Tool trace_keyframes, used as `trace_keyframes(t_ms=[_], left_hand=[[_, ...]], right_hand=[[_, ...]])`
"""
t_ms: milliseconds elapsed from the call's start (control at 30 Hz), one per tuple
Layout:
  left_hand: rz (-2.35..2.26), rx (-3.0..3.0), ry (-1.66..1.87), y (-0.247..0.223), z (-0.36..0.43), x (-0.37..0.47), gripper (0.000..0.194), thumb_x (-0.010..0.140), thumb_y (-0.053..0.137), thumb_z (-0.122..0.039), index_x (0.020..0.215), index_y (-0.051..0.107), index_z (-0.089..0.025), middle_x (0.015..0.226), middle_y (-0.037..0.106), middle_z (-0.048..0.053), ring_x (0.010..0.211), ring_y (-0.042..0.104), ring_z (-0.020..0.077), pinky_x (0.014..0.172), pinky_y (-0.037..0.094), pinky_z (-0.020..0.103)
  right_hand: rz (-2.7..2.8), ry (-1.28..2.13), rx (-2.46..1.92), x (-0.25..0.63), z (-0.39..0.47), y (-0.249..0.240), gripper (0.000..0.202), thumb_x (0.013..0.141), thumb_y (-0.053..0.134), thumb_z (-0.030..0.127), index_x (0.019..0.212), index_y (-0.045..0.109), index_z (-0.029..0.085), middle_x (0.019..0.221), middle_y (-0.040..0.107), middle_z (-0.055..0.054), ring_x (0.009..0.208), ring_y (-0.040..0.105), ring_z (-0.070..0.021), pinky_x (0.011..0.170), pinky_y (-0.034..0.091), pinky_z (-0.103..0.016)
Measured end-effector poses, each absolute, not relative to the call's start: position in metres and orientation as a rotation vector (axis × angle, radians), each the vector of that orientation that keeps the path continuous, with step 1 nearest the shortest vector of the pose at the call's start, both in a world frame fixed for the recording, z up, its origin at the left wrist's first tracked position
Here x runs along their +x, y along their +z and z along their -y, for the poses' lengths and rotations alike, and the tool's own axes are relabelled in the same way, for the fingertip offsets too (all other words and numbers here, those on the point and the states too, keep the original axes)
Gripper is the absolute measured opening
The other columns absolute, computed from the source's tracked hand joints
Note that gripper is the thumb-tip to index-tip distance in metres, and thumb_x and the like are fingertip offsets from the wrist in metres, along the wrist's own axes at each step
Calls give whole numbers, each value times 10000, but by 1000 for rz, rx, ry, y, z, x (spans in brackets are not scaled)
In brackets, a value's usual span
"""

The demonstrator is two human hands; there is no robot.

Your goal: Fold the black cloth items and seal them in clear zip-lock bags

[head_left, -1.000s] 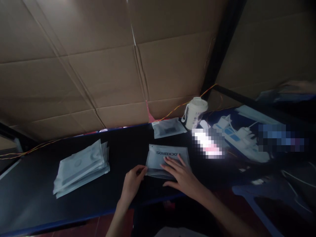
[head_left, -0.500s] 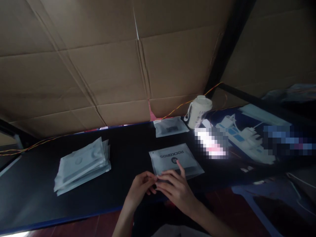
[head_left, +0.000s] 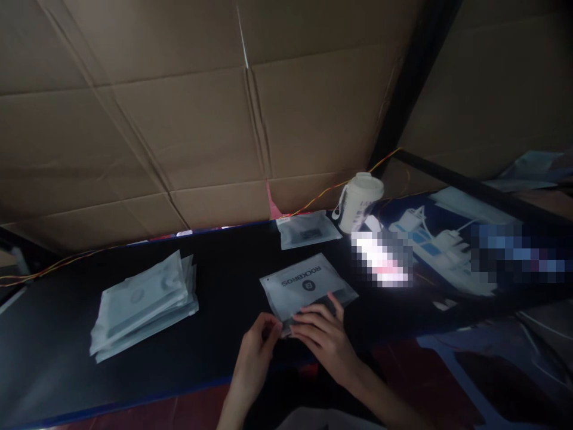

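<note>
A frosted plastic zip bag [head_left: 290, 286] with a ROCKBROS print and round logo, upside down to me, lies at the table's near edge. The thumb and fingers of my left hand [head_left: 257, 343] are pinched together on its near left corner. My right hand [head_left: 329, 337] reaches across the bag's near edge, fingers bent over it and the little finger raised. Its thumb is hidden below. Something dark shows through the bag's lower part beside the right fingers. Further left, several similar filled bags [head_left: 143, 301] lie in a loose stack.
Another frosted bag [head_left: 308, 230] lies at the back, next to a white lidded cup [head_left: 360, 200] with a strap. A white power strip [head_left: 430, 245] with plugs stands on the right, beyond a bright pixelated patch. Cardboard [head_left: 201, 131] walls the back of the black table [head_left: 224, 269].
The printed bag has turned slightly and shifted left. My left fingers have closed onto its corner, and my right hand has moved a little to the right. The view has shifted slightly.
</note>
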State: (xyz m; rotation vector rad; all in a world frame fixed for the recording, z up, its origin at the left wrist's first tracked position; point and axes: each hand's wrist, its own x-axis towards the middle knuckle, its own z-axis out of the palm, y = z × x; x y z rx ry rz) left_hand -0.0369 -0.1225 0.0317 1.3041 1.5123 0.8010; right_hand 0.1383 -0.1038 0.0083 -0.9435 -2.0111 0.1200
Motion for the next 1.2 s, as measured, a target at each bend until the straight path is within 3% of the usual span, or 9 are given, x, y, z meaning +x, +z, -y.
trace_keyframes(t_ms=[533, 833, 933, 1067, 1200], left_hand=[[-1619, 1158, 874, 43, 138, -97, 350, 774, 564, -541, 785, 603, -194, 667, 535, -17, 571, 473, 134, 544, 408, 240], [-1628, 1277, 678, 50, 133, -91, 356, 783, 503, -540, 769, 584, -194, 677, 519, -12, 612, 502, 156, 571, 431, 255], [-1697, 1364, 611, 50, 133, -93, 358, 811, 468, -535, 796, 595, -201, 667, 551, -1, 642, 542, 179, 593, 440, 268], [-1961, 1499, 647, 50, 131, -94, 320, 855, 453, -498, 907, 598, -218, 821, 649, 35, 772, 627, 223, 675, 470, 308], [-1998, 1889, 781, 52, 117, -73, 322, 930, 391, -437, 1060, 582, -213, 1035, 639, 80, 949, 623, 242, 825, 487, 376]], right_hand=[[1914, -53, -1131, 198, 96, 4, 78, 878, 612, 241, 896, 678, 278, 906, 734, 37, 898, 651, -167, 1096, 149, -495], [1960, -29, -1181, 215, 119, -8, 132, 874, 606, 182, 965, 655, 264, 882, 714, 23, 878, 655, -165, 1057, 276, -487], [2026, -1, -1239, 219, 128, -10, 118, 878, 602, 227, 969, 657, 278, 954, 699, 6, 913, 649, -175, 1045, 304, -496], [2111, 30, -1291, 222, 130, -3, 185, 848, 629, 375, 1005, 658, 283, 1117, 658, -38, 1006, 632, -219, 1028, 347, -538], [2041, 54, -1294, 204, 112, 15, 240, 905, 543, 366, 1096, 631, 251, 1178, 638, -63, 1082, 606, -216, 1053, 361, -520]])
